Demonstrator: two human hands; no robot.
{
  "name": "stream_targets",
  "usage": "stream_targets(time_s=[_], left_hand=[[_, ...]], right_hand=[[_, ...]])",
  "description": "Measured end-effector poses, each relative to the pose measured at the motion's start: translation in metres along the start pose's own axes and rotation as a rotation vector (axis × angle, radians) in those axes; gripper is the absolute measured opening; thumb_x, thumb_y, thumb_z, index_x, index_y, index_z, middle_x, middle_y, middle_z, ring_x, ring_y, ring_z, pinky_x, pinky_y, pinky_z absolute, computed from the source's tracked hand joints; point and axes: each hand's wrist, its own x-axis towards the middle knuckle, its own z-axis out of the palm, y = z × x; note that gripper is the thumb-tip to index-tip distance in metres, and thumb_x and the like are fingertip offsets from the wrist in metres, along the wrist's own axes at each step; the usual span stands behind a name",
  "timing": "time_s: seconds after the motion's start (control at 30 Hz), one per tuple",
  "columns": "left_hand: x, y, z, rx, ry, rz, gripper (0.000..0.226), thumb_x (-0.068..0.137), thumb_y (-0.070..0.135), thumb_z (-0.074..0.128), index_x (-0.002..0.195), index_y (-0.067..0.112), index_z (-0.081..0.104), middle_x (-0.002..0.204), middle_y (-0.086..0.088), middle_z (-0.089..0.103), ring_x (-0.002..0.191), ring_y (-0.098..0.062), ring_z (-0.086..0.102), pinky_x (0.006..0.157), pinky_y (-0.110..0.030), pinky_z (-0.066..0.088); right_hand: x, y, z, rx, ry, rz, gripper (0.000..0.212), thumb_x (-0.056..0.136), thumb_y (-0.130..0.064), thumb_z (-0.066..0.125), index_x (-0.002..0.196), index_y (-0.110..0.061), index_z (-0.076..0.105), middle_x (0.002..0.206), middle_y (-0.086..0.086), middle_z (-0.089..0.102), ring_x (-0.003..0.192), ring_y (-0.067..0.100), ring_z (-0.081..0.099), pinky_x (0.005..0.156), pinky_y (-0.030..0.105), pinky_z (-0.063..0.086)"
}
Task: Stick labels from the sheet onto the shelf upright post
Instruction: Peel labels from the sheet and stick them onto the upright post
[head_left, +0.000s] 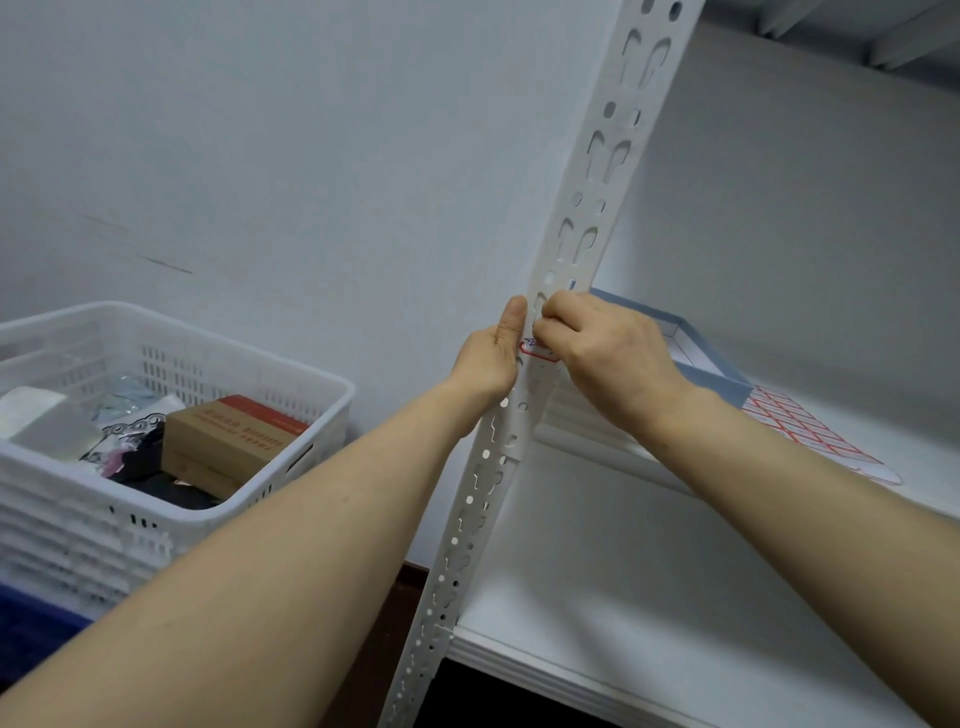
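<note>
The red-bordered label (537, 352) is being set on the front face of the shelf upright post (587, 208). The right hand (608, 353) is curled over it with fingertips bunched on its upper edge, while the post is steadied by the left hand (491, 358), thumb laid flat along the left edge and the other fingers hidden behind. The label is best squared between the punched holes and rubbed down from one end; the label sheet (810, 434) is left on the shelf (924, 447), to the right.
</note>
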Motion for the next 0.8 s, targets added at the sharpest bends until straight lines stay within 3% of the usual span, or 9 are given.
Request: stream_targets(time_s=[0.1, 0.23, 0.37, 0.47, 0.57, 0.63, 0.73, 0.8], left_hand=[[0.001, -0.001, 0.001, 0.001, -0.001, -0.001, 0.07, 0.097, 0.056, 0.023, 0.098, 0.0, 0.065, 0.085, -0.008, 0.058, 0.079, -0.019, 0.053, 0.068, -0.025, 0.044], [0.002, -0.002, 0.001, 0.005, 0.005, 0.009, 0.071, 0.096, 0.057, 0.023, 0.103, -0.001, 0.065, 0.087, -0.007, 0.057, 0.08, -0.019, 0.051, 0.066, -0.023, 0.042], [0.002, -0.002, 0.001, 0.014, 0.01, -0.001, 0.07, 0.096, 0.058, 0.021, 0.098, 0.002, 0.064, 0.086, -0.008, 0.056, 0.08, -0.019, 0.051, 0.071, -0.028, 0.042], [0.001, -0.001, 0.001, 0.012, 0.008, -0.012, 0.066, 0.096, 0.058, 0.021, 0.096, 0.008, 0.063, 0.086, -0.008, 0.056, 0.08, -0.018, 0.051, 0.067, -0.025, 0.041], [0.002, -0.002, 0.001, 0.014, 0.003, -0.006, 0.064, 0.096, 0.058, 0.021, 0.095, 0.009, 0.062, 0.087, -0.008, 0.055, 0.08, -0.018, 0.05, 0.065, -0.024, 0.04], [0.003, -0.002, 0.001, 0.026, 0.001, -0.009, 0.057, 0.095, 0.059, 0.021, 0.092, 0.014, 0.057, 0.087, -0.007, 0.053, 0.081, -0.017, 0.048, 0.064, -0.023, 0.038], [0.003, -0.003, 0.0, 0.036, -0.001, -0.013, 0.053, 0.095, 0.06, 0.021, 0.09, 0.016, 0.052, 0.088, -0.006, 0.052, 0.081, -0.017, 0.047, 0.063, -0.022, 0.037], [0.003, -0.003, 0.0, 0.041, -0.002, -0.011, 0.055, 0.095, 0.059, 0.021, 0.09, 0.015, 0.053, 0.086, -0.006, 0.052, 0.08, -0.017, 0.047, 0.063, -0.023, 0.038]], right_hand=[[-0.003, 0.003, 0.002, 0.07, -0.017, 0.039, 0.003, 0.071, -0.002, 0.062, 0.07, -0.005, 0.061, 0.074, 0.008, 0.06, 0.055, 0.026, 0.054, 0.042, 0.02, 0.023], [-0.006, 0.007, 0.003, 0.224, -0.068, 0.118, 0.008, 0.077, -0.011, 0.06, 0.084, -0.007, 0.064, 0.083, 0.009, 0.06, 0.06, 0.03, 0.055, 0.042, 0.027, 0.041], [-0.003, 0.006, 0.001, 0.158, -0.095, 0.093, 0.012, 0.075, -0.009, 0.053, 0.081, -0.006, 0.063, 0.08, 0.01, 0.059, 0.059, 0.03, 0.053, 0.045, 0.023, 0.034], [-0.001, 0.005, 0.0, 0.104, -0.059, 0.028, 0.026, 0.079, -0.012, 0.038, 0.073, -0.004, 0.063, 0.073, 0.01, 0.058, 0.056, 0.029, 0.054, 0.041, 0.02, 0.03], [0.0, 0.006, 0.001, 0.088, -0.018, -0.023, 0.028, 0.08, -0.01, 0.038, 0.068, -0.003, 0.063, 0.068, 0.01, 0.058, 0.055, 0.027, 0.054, 0.038, 0.021, 0.03], [-0.001, 0.008, 0.004, 0.075, 0.029, -0.056, 0.032, 0.086, -0.006, 0.038, 0.065, -0.004, 0.063, 0.067, 0.009, 0.058, 0.053, 0.026, 0.053, 0.039, 0.02, 0.028], [0.0, 0.01, 0.004, 0.036, 0.094, -0.118, 0.058, 0.102, -0.013, 0.02, 0.062, -0.006, 0.062, 0.064, 0.006, 0.057, 0.051, 0.024, 0.051, 0.042, 0.02, 0.023], [0.001, 0.012, 0.006, 0.008, 0.096, -0.143, 0.059, 0.103, -0.016, 0.021, 0.06, -0.008, 0.06, 0.062, 0.005, 0.056, 0.05, 0.023, 0.05, 0.042, 0.021, 0.022]])
